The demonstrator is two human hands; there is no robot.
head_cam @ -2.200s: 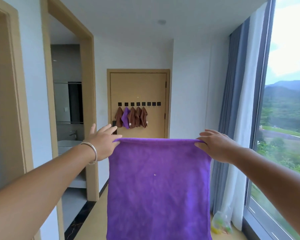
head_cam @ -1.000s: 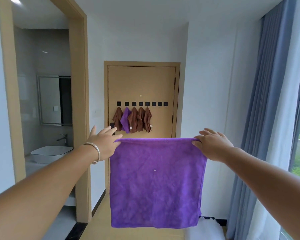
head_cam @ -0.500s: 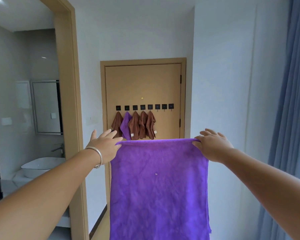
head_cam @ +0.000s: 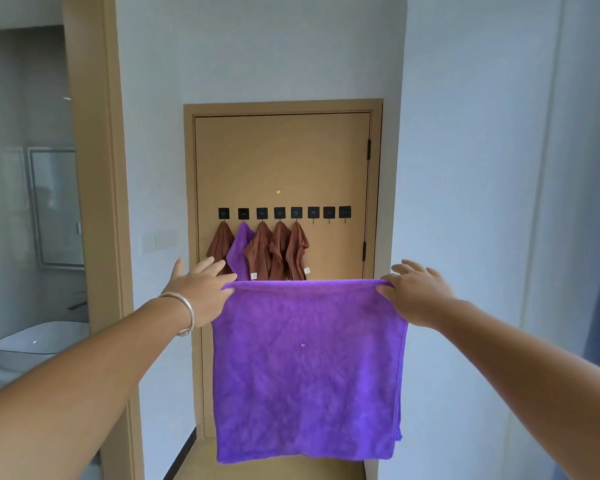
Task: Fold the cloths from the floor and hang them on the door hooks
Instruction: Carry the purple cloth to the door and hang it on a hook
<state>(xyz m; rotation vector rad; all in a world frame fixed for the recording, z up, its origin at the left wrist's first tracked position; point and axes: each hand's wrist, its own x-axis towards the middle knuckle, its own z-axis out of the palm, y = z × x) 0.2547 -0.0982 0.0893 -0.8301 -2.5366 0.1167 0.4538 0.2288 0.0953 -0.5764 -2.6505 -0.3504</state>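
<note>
1. While both arms reach out in front, the left hand point(head_cam: 201, 292) pinches the top left corner of the purple cloth point(head_cam: 307, 368), with its other fingers spread out.
2. The right hand point(head_cam: 418, 292) pinches the top right corner of the same cloth, fingers curled over the edge.
3. The cloth hangs flat and wide between the two hands, up in the air, in front of the door point(head_cam: 281, 157).
4. A row of eight black hooks point(head_cam: 284, 213) sits across the door.
5. Five small cloths hang from the five hooks on the left: four brown cloths point(head_cam: 271, 251) and one small purple cloth point(head_cam: 239, 251), second from the left.
6. The three hooks on the right are bare.
7. A silver bracelet point(head_cam: 184, 313) is on the left wrist.
8. A white sink point(head_cam: 40, 337) shows through the doorway at the left.
</note>
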